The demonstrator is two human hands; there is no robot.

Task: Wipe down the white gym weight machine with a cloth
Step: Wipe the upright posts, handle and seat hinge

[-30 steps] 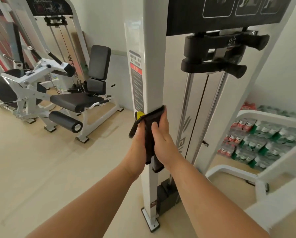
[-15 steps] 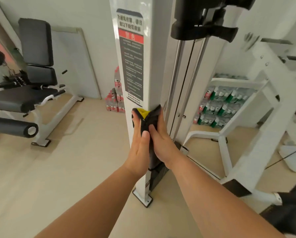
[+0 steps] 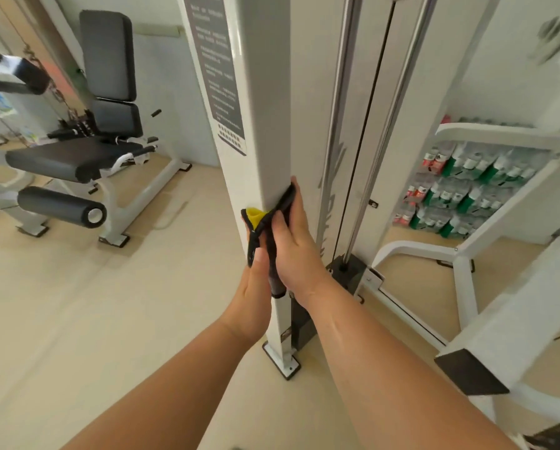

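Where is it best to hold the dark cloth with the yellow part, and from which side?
Press the dark cloth, wrapped round the white square post's near corner, one palm per face: left hand from the left, right hand from the right.

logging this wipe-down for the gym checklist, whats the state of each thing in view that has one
cloth: dark with a yellow patch, wrapped around the post's edge, pressed on by both hands
left hand: flat on the cloth, left face of the post
right hand: flat on the cloth, right face
white post: upright, foot plate on the floor
warning label: stuck on, above the cloth
leg machine: unoccupied
bottle packs: stacked, wrapped
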